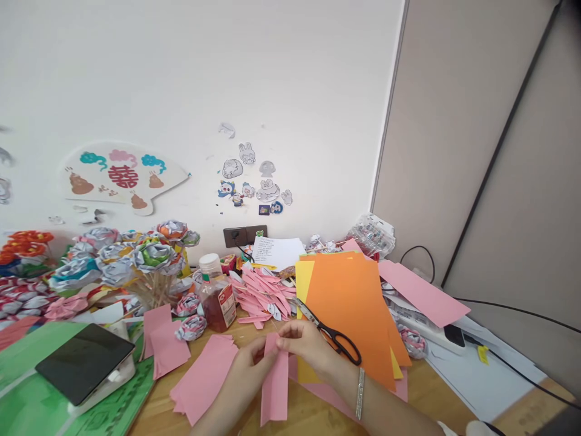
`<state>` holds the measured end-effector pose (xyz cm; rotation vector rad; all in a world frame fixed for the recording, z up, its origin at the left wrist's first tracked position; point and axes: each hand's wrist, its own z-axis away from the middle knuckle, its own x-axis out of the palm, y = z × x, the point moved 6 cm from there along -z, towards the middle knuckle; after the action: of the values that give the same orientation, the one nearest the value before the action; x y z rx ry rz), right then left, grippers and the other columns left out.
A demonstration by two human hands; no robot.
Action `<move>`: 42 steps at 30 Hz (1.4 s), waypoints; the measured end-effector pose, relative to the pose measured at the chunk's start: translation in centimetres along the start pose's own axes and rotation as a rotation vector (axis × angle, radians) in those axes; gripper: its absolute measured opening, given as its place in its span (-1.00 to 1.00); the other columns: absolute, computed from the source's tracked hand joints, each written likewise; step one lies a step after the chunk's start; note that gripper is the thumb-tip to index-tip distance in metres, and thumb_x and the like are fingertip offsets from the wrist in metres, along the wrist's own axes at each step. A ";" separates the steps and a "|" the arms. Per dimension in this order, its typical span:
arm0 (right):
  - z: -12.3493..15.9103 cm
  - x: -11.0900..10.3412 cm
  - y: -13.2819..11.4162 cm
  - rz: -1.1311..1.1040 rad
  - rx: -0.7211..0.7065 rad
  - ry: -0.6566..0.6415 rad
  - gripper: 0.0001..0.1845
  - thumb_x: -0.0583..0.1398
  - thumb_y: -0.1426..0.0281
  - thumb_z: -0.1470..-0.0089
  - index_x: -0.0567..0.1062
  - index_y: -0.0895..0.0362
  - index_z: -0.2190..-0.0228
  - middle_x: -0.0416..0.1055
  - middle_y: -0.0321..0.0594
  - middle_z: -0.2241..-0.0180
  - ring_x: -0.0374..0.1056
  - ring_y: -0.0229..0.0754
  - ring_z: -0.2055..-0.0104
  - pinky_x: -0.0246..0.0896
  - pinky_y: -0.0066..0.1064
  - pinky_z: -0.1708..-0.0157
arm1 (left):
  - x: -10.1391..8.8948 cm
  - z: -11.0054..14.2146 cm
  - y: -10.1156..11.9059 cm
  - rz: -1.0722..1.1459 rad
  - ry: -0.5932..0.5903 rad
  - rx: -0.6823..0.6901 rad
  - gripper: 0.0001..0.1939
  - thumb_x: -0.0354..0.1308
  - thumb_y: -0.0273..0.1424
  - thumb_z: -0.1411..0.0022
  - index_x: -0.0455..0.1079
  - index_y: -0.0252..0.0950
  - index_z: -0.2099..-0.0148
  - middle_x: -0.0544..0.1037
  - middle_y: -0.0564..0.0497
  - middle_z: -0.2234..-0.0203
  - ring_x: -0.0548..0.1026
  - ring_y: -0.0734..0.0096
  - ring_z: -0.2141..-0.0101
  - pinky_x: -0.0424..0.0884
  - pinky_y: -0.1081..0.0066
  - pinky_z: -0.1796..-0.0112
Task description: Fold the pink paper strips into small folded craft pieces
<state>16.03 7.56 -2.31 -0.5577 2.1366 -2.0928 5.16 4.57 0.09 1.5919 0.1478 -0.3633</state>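
A pink paper strip [275, 393] with a lengthwise crease is held upright between both hands, low in the middle of the view. My left hand [254, 363] grips its left side, thumb across the front. At the strip's top edge, my right hand [302, 344] pinches the paper between thumb and fingers. Left of my left hand lies a fanned stack of pink strips [204, 378] on the wooden table [152, 412]. Black-handled scissors [338, 342] rest on orange paper sheets [349, 303], just beyond my right hand. Behind the hands is a heap of folded pink paper pieces [261, 290].
A bottle of reddish liquid [218, 300] stands behind the left hand. Further left are paper flowers [157, 257] on sticks and a black tablet [86, 363] on a white stand. A power strip [426, 324] with cables and white sheets [481, 381] lie at right.
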 end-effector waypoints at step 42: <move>0.1 0.5 0.4 0.471 -0.257 -0.006 -0.63 0.04 0.27 -0.03 0.09 0.14 0.70 -0.04 -0.41 0.67 -0.06 -0.35 0.57 -0.17 -0.49 0.58 | -1.0 -0.6 -1.0 -0.166 0.125 0.064 -0.70 -0.06 -0.19 -0.03 0.24 -0.29 0.57 0.34 0.10 0.67 0.32 0.30 0.50 0.24 0.43 0.46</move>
<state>15.58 7.28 -2.63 -0.0610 2.2694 -1.5812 3.97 5.35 -0.54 1.6712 0.3691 -0.4007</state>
